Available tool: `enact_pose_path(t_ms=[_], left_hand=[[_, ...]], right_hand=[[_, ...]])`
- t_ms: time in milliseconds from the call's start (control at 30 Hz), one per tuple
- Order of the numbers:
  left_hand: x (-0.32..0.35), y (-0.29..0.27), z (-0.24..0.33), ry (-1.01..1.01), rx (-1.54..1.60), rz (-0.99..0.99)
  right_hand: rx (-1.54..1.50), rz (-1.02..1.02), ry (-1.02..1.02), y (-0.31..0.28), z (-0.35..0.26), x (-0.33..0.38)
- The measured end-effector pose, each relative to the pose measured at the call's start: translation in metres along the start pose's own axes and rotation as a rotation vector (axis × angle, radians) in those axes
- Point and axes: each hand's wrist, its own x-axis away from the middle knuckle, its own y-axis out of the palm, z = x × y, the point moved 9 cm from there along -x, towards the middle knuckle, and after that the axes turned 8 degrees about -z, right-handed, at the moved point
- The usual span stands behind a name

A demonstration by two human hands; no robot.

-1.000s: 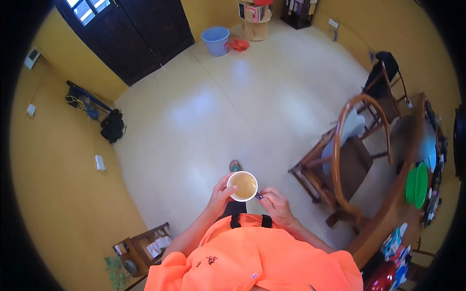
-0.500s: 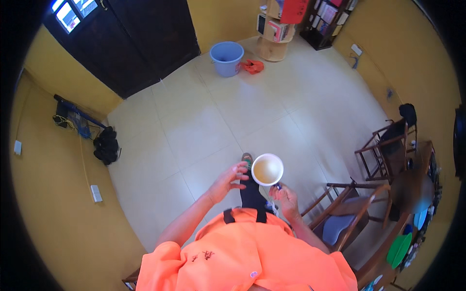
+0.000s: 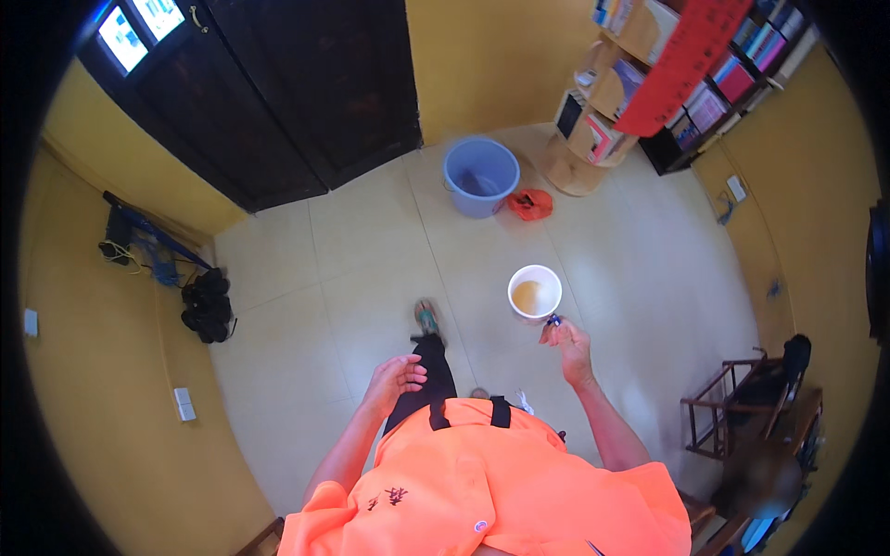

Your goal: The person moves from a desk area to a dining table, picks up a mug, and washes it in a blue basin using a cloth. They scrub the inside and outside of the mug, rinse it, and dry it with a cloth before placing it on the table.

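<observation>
While held right-handed (image 3: 570,345), cup (image 3: 535,292) aloft.

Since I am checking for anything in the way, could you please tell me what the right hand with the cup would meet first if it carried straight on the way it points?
The right hand holds the white cup out toward the blue bucket by the door. Only bare floor tiles lie between, so the bucket looks first in line, though depth is unclear.

Open floor (image 3: 371,278) ahead; blue bucket (image 3: 480,176) beyond
</observation>
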Motion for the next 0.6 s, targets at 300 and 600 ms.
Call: enact_pose_path(t_ms=[300,600], left_hand=[[-0.158,-0.098,0.143,-0.013,0.071,0.150],[-0.199,-0.192,0.223,-0.098,0.119,0.503]], right_hand=[[0.306,0.016,0.243,-0.046,0.099,-0.301],[1.277,-0.239,0.612,-0.057,0.195,-0.540]])
